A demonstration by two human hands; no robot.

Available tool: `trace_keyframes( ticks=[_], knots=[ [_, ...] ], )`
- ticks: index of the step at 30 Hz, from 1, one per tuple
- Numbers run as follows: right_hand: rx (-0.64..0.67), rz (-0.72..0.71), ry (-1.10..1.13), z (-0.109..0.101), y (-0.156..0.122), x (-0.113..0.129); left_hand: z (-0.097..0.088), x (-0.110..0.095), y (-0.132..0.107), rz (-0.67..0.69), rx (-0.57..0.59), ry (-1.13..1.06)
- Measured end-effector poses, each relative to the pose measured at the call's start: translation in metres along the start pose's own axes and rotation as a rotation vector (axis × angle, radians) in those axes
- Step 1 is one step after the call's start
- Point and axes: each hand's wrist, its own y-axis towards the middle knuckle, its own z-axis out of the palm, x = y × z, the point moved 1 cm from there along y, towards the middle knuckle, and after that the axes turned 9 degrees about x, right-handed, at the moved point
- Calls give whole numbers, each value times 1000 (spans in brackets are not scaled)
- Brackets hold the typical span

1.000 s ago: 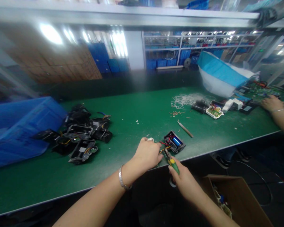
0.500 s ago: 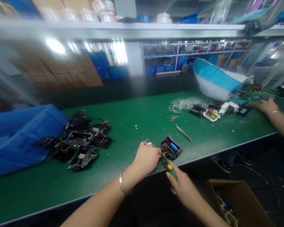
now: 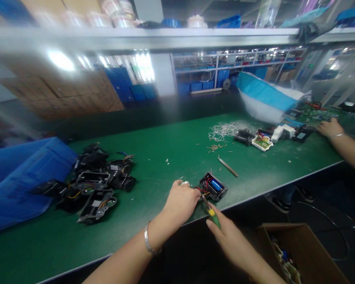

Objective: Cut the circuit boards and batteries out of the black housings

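Note:
My right hand (image 3: 225, 230) grips a pair of cutting pliers (image 3: 212, 215) with green and yellow handles. Their metal jaws point up at the wires beside my left fingertips. My left hand (image 3: 182, 201) is closed, its fingers pinching the red wires (image 3: 197, 189) that run out of an open black housing (image 3: 213, 186). A blue cylindrical cell (image 3: 215, 185) lies inside that housing, near the table's front edge. A small white piece (image 3: 185, 183) shows behind my left knuckles; what it belongs to is hidden.
Black housings (image 3: 97, 201) lie heaped at left by a blue crate (image 3: 26, 169). Screws (image 3: 215, 147), a thin rod-like tool (image 3: 228, 167), white strings (image 3: 225, 130) and device parts (image 3: 262, 142) lie to the right. Another person's hand (image 3: 331, 128) is far right. A cardboard box (image 3: 307, 252) stands below.
The view has shifted slightly, so the crate and heap appear further left and lower. Both hands keep nearly the same pose at the housing, with the pliers still at the wires.

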Motion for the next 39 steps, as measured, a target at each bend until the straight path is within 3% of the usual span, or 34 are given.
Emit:
trace_keyframes(
  ticks=[9,22,32,36,39],
  knots=[
    [-22,-14,-23,1,1,-1,4,1,0,51,-17,27],
    [-97,-41,-87,5,4,-8,-5,0,-1,23,57,-8],
    [-131,-118,-84,10,-2,-20,-5,11,-8,-2,23,-96],
    [-97,-118,-52,-12,-22,-11,-6,10,-11,-38,21,-91],
    [-304,-146,-202,-56,-26,-14,-5,12,-12,-62,38,-68]
  ],
)
